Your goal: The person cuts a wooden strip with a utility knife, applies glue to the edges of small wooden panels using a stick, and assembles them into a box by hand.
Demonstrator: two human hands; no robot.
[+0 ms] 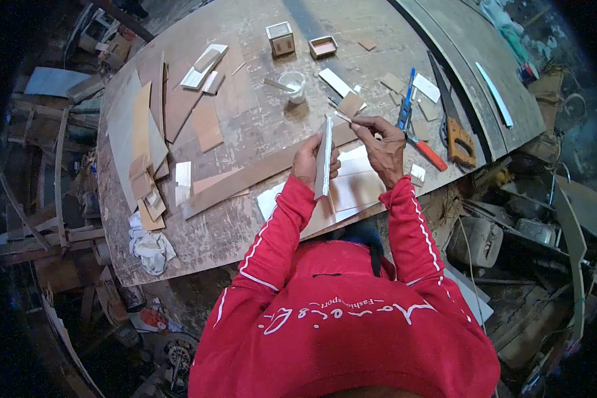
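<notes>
My left hand (307, 161) is wrapped round a thin flat board (324, 159), held upright with its narrow edge towards me. That edge looks white, perhaps coated. My right hand (383, 147) pinches a small thin stick (342, 116) with a whitish tip, just right of the board's upper end and apart from it. Beyond the hands stands a clear plastic cup (296, 88) with a flat stick (278, 85) resting in it. Under the hands lie white panels (355, 182) and a long brown wooden strip (245, 182).
A handsaw (459, 139), a blue-and-red tool (404, 113) and small wood offcuts (393, 83) lie to the right. Two small boxes (281, 41) stand at the back. Boards (139, 126) and a white rag (151, 249) are at the left of the table (199, 245).
</notes>
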